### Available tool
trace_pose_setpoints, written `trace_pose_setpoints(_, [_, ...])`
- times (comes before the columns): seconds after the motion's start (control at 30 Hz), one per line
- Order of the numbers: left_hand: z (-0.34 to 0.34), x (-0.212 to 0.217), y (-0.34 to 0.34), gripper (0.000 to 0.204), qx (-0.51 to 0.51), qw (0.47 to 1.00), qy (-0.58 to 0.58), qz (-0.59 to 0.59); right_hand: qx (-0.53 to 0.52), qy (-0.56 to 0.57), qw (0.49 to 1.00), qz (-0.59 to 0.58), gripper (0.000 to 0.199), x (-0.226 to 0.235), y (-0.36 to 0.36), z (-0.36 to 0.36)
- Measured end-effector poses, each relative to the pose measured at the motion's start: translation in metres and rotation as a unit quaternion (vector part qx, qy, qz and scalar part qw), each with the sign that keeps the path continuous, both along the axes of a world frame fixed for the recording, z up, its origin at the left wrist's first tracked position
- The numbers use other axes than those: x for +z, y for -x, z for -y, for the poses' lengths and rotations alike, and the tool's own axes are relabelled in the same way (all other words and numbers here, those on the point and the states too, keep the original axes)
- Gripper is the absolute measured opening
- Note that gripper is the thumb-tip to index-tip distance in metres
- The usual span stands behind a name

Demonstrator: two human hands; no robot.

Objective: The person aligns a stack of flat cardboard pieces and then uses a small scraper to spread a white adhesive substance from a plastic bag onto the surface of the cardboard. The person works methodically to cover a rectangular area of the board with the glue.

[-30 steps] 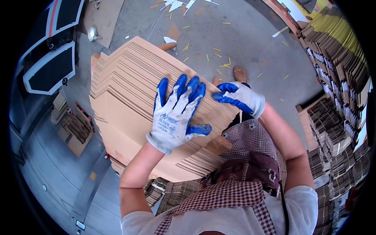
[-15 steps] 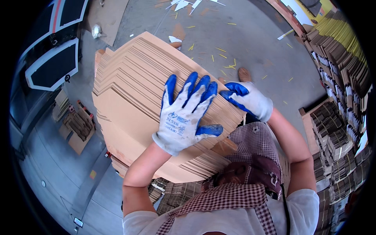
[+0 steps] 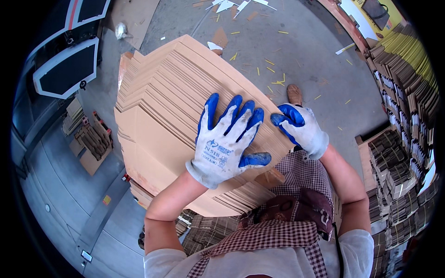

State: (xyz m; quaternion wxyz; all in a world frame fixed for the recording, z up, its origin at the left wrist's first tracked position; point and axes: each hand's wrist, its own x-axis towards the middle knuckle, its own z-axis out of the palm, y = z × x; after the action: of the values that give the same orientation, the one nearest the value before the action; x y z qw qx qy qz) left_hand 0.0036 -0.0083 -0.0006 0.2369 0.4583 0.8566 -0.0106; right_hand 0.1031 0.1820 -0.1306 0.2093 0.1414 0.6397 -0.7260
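A tall stack of brown cardboard sheets [image 3: 153,134] stands before me, its layers fanned out in steps with bent edges. My left hand [image 3: 227,139], in a white work glove with blue fingertips, lies flat on the fanned sheets with its fingers spread. At the right edge of the stack is my right hand [image 3: 303,129], gloved the same way. Its fingers are curled and its thumb presses against the edge of the top cardboard; how many sheets it pinches is hidden.
Yellow strips [image 3: 278,82] and white scraps [image 3: 225,5] litter the grey floor. Bundled cardboard piles [image 3: 389,148] line the right side. Far left, a pallet with cardboard [image 3: 92,141] stands near a dark machine with white-framed panels [image 3: 65,69]. A brown shoe [image 3: 294,94] shows beyond my right hand.
The whole view has shifted a little, moving the scene to the right. Both hands sit slightly nearer to me along the stack, in much the same pose.
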Motion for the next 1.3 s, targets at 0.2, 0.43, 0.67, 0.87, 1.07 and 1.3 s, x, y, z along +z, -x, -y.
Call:
trace_pose_setpoints(0.2, [0.007, -0.005, 0.000, 0.082, 0.003, 1.000, -0.023, 0.001, 0.003, -0.013, 1.000, 0.011, 0.036, -0.003, 0.001, -0.001])
trace_pose_setpoints(0.43, [0.013, -0.004, 0.002, 0.080, -0.006, 1.000, -0.030, 0.002, 0.010, 0.069, 0.998, 0.002, 0.038, 0.006, 0.002, -0.010])
trace_pose_setpoints(0.67, [0.015, 0.003, 0.010, 0.080, -0.015, 0.999, -0.022, 0.020, 0.037, 0.167, 0.977, 0.128, 0.041, 0.006, 0.013, -0.009])
trace_pose_setpoints(0.87, [0.011, -0.002, 0.008, 0.079, -0.034, 0.999, -0.018, 0.010, 0.075, 0.111, 0.987, 0.085, 0.044, 0.000, 0.010, -0.013])
trace_pose_setpoints(1.07, [0.009, 0.000, 0.011, 0.080, -0.043, 0.999, -0.019, 0.013, 0.060, 0.128, 0.988, 0.067, 0.042, -0.016, 0.009, -0.009])
trace_pose_setpoints(1.3, [0.006, -0.003, 0.005, 0.082, -0.039, 0.999, -0.023, 0.029, 0.059, 0.043, 0.996, 0.050, 0.044, 0.013, 0.017, -0.011])
